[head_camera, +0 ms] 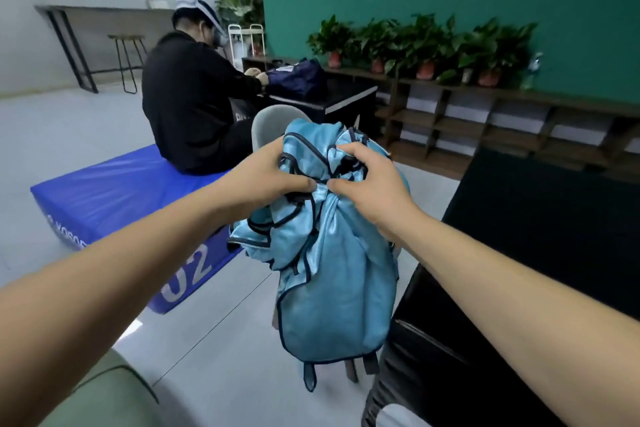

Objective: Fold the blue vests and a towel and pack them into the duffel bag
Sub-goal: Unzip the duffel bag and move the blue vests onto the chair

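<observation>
A bunch of light blue vests (332, 274) with dark trim hangs in the air in front of me, crumpled at the top and drooping down. My left hand (266, 173) grips the bunch at its upper left. My right hand (367, 180) pinches the gathered fabric right beside it, thumbs nearly touching. A dark blue duffel bag (298, 78) sits on a far black table where another person handles it. No towel shows in view.
A black table (540, 236) stands at my right. A grey chair (273, 125) is behind the vests. A person in black (190, 104) sits on a blue padded block (114, 208). Shelves with potted plants (426, 45) line the green wall.
</observation>
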Demonstrator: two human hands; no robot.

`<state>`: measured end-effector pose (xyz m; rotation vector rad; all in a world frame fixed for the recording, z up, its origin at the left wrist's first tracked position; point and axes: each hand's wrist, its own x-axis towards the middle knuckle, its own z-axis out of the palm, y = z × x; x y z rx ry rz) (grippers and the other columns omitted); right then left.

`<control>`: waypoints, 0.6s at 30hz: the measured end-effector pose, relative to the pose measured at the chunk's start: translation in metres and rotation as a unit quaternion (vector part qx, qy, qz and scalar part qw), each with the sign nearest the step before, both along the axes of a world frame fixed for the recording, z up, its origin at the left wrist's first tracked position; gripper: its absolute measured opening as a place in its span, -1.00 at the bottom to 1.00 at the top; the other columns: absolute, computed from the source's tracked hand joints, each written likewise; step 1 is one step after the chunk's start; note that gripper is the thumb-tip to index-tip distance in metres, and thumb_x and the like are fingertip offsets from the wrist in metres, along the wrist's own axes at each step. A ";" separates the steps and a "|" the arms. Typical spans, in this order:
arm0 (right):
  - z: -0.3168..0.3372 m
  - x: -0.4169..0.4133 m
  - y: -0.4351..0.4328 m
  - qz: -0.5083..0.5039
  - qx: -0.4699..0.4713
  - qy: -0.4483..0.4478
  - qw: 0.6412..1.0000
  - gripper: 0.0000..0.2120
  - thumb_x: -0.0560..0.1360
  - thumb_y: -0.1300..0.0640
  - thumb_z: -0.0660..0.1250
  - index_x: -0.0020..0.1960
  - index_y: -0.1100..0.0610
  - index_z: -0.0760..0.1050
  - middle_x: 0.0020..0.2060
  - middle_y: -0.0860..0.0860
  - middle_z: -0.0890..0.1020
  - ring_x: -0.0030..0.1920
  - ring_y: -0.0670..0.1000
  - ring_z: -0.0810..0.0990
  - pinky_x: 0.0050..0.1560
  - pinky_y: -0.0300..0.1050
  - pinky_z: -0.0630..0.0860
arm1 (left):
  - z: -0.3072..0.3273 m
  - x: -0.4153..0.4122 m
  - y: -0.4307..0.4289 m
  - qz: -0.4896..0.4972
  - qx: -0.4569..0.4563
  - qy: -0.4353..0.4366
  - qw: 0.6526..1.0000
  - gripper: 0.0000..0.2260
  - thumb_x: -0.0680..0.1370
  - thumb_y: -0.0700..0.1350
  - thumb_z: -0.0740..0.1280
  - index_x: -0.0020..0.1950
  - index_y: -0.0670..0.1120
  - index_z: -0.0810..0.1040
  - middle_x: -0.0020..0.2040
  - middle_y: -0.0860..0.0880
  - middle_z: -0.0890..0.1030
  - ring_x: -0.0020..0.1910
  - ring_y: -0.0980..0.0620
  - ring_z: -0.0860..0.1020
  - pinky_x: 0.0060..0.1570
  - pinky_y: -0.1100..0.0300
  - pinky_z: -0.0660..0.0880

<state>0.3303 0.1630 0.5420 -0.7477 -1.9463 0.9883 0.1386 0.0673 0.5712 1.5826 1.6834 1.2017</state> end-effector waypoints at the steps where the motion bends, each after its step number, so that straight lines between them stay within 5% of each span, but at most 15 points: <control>1: 0.012 0.004 0.007 0.002 0.010 0.005 1.000 -0.60 0.50 0.25 0.55 0.26 -0.07 0.62 0.13 -0.18 0.70 0.10 -0.22 0.65 0.07 -0.36 0.53 | 0.009 0.003 0.009 0.000 0.011 0.002 1.000 -0.64 0.51 -0.21 0.58 0.24 0.07 0.63 0.10 0.04 0.76 0.10 0.01 0.74 0.21 -0.12 0.67; 7: 0.078 0.013 0.065 -0.015 0.084 0.014 0.996 -0.64 0.45 0.28 0.54 0.17 -0.05 0.66 0.05 -0.13 0.74 0.10 -0.06 0.72 0.23 0.14 0.65 | 0.067 0.014 0.071 0.007 0.080 0.030 0.996 -0.61 0.45 -0.16 0.60 0.23 0.02 0.61 0.07 0.01 0.76 0.08 -0.03 0.75 0.18 -0.15 0.68; 18: 0.159 -0.010 0.168 -0.026 0.175 0.038 0.984 -0.64 0.40 0.37 0.54 0.13 0.07 0.68 0.01 -0.04 0.75 0.07 -0.04 0.71 0.16 -0.15 0.63 | 0.132 -0.001 0.171 0.019 0.170 0.053 0.984 -0.58 0.47 -0.20 0.59 0.27 -0.07 0.56 0.08 -0.04 0.75 0.09 -0.02 0.73 0.17 -0.05 0.68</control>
